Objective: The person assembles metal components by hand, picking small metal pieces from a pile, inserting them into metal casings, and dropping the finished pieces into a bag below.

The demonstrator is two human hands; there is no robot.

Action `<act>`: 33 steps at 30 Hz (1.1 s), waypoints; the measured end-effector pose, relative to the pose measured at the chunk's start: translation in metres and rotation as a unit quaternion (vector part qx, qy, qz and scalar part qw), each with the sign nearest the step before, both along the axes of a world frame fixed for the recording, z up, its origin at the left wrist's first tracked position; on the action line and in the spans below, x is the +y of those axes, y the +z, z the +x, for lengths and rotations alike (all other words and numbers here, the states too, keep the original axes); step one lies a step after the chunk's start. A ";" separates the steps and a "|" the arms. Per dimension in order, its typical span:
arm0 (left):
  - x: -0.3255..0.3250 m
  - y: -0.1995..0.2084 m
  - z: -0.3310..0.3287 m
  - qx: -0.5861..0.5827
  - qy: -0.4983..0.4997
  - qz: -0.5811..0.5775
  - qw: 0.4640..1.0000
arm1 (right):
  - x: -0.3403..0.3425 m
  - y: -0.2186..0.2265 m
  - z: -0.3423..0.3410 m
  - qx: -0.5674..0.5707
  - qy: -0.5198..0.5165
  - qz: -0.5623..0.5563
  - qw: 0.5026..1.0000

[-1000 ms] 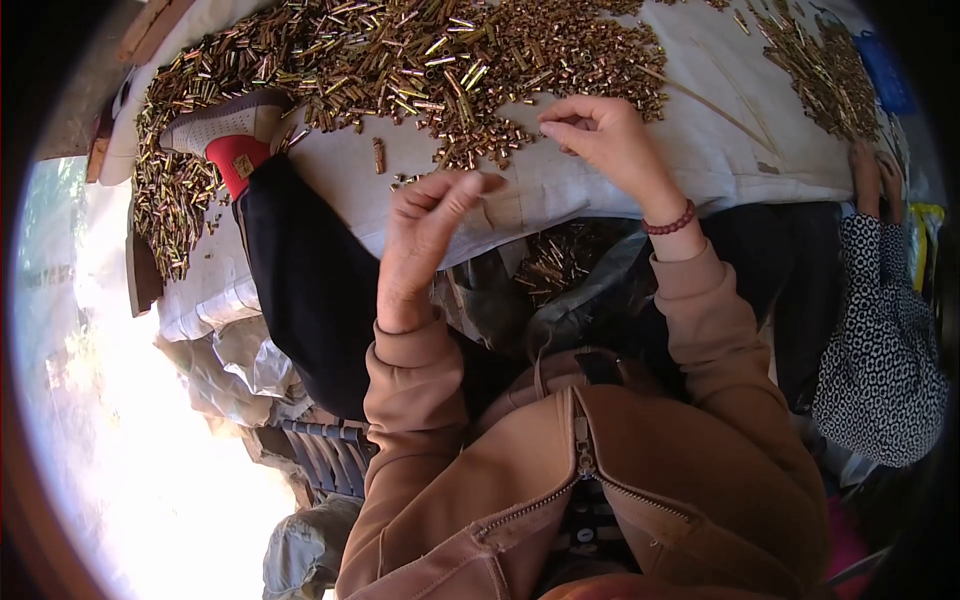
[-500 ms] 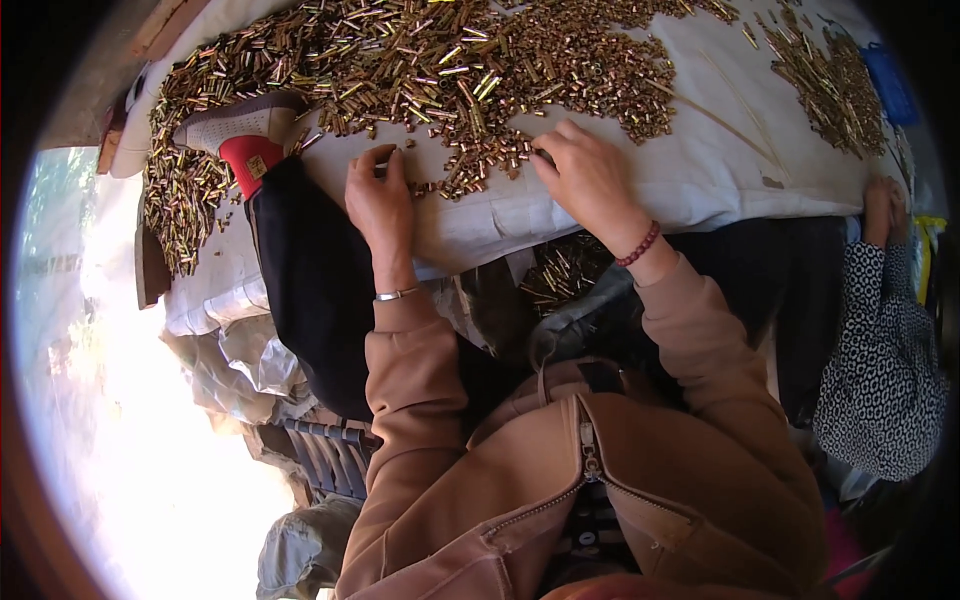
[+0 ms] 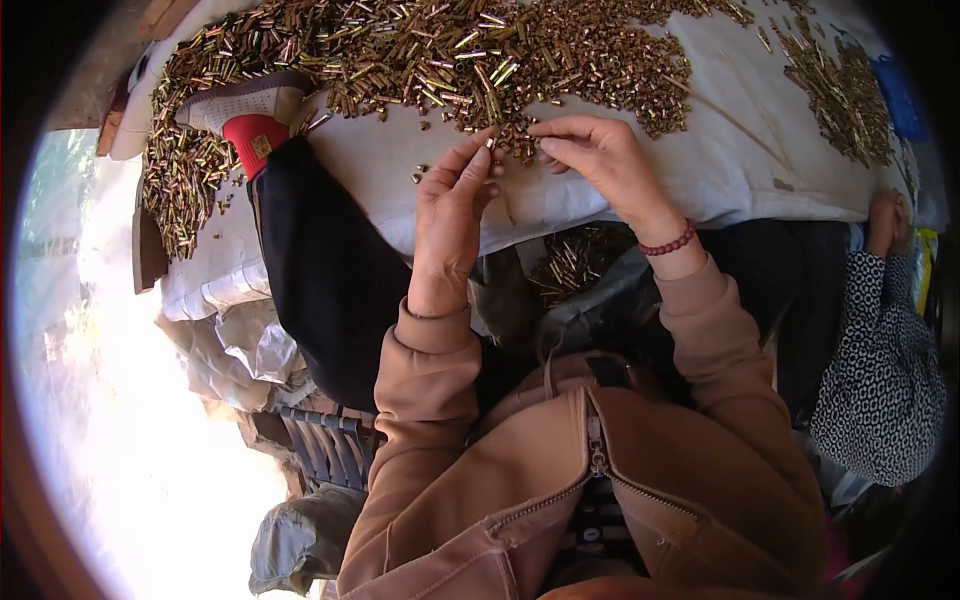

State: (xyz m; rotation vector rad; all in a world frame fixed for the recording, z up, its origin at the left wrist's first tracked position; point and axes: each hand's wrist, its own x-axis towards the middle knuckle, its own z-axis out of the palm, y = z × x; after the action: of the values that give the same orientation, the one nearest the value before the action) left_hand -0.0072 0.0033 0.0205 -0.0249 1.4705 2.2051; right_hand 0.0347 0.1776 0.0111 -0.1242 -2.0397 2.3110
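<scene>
My left hand (image 3: 452, 205) is raised over the near edge of the pile, thumb and forefinger pinching a small shiny metal sleeve (image 3: 490, 144). Close to its right, my right hand (image 3: 608, 168) has its thumb and forefinger drawn together; whatever lies between them is too small to make out. Under and beyond both hands spreads a heap of short brass-coloured metal sleeves (image 3: 640, 90). Longer, thin metal tubes (image 3: 400, 65) are heaped farther left. A couple of loose sleeves (image 3: 418, 175) lie by my left hand on the white cloth (image 3: 370, 150).
A shoed foot (image 3: 245, 110) rests among the pieces at left. A thin stick (image 3: 730, 125) and another metal pile (image 3: 840, 95) lie at right, near a blue object (image 3: 897, 97). More tubes (image 3: 578, 262) sit below the edge. Another person's patterned sleeve (image 3: 880, 370) is at far right.
My left hand has moved right and up toward my right hand and now pinches a sleeve. My right hand has shifted slightly, its fingers turned toward the left hand.
</scene>
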 end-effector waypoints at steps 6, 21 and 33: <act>0.003 0.002 0.003 0.006 -0.044 -0.012 0.999 | -0.004 0.022 0.004 -0.009 0.006 -0.118 0.993; 0.005 0.002 0.010 -0.012 -0.060 0.045 0.997 | -0.005 0.023 0.006 -0.053 0.010 -0.148 0.988; 0.003 0.002 0.012 0.049 -0.072 0.036 0.996 | -0.005 0.024 0.008 -0.076 0.048 -0.186 0.978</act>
State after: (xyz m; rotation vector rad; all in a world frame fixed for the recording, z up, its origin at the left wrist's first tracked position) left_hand 0.0048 0.0061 0.0221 0.2084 1.3977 2.1669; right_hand 0.0431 0.1728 0.0355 -0.2295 -1.6774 2.8009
